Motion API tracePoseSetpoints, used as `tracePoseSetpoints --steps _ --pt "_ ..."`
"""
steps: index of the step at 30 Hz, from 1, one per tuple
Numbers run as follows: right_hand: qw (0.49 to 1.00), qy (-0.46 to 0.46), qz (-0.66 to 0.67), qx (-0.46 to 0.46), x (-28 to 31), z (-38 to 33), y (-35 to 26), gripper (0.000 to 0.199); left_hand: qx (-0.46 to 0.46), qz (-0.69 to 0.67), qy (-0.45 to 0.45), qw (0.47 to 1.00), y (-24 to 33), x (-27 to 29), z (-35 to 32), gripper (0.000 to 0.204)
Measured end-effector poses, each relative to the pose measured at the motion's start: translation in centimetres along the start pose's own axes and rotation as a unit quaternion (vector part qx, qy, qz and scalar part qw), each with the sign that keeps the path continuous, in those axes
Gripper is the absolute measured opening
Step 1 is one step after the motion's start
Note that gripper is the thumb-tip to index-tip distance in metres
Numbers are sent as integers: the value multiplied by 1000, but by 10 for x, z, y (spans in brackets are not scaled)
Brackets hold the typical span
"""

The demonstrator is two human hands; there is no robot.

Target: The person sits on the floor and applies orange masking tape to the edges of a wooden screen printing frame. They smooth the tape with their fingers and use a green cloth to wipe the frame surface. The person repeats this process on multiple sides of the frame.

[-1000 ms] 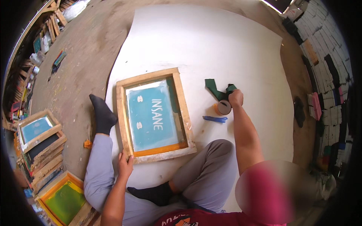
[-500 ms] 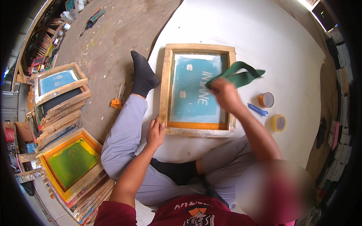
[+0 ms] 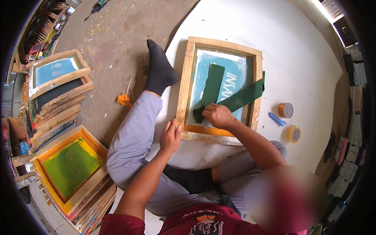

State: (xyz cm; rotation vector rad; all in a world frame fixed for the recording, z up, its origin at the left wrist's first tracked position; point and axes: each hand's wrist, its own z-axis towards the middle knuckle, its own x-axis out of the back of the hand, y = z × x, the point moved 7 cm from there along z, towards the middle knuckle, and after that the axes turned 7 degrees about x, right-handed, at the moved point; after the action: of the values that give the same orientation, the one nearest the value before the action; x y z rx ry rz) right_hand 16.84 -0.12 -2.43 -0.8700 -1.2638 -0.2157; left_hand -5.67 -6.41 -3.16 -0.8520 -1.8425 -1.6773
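The right hand [image 3: 217, 116] pinches the green strips [image 3: 235, 101] on the blue mesh of the wooden screen frame [image 3: 184, 94]; the left hand [image 3: 170, 137] lies flat, fingers spread, on that frame's near corner; two tape rolls [image 3: 286, 110] sit just right of it on the white sheet [image 3: 297, 51].

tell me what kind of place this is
Probably a screen-printing workshop: a wooden screen frame lies on the white sheet, more frames are stacked on the paint-flecked floor, and tape rolls sit nearby.
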Motion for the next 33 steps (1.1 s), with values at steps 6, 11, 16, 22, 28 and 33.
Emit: tracePoseSetpoints --steps 6,11,16,22,28,33 --pt "990 14 106 88 -34 39 -51 8 7 -6 -7 1000 1 0 1 47" --pt "982 -43 115 146 -40 40 -48 7 10 2 -12 1000 1 -1 2 47" --pt "984 -125 113 65 -23 15 -35 11 16 -3 -10 1000 -6 -1 0 47" --pt "991 -4 123 51 -24 15 -36 10 20 -9 -16 1000 -1 -1 1 47" --pt "982 -57 163 81 -50 47 -50 5 22 -7 -6 1000 0 -2 2 47" --pt "971 -140 195 6 -40 9 -35 9 7 1 -2 1000 -4 -2 0 47"
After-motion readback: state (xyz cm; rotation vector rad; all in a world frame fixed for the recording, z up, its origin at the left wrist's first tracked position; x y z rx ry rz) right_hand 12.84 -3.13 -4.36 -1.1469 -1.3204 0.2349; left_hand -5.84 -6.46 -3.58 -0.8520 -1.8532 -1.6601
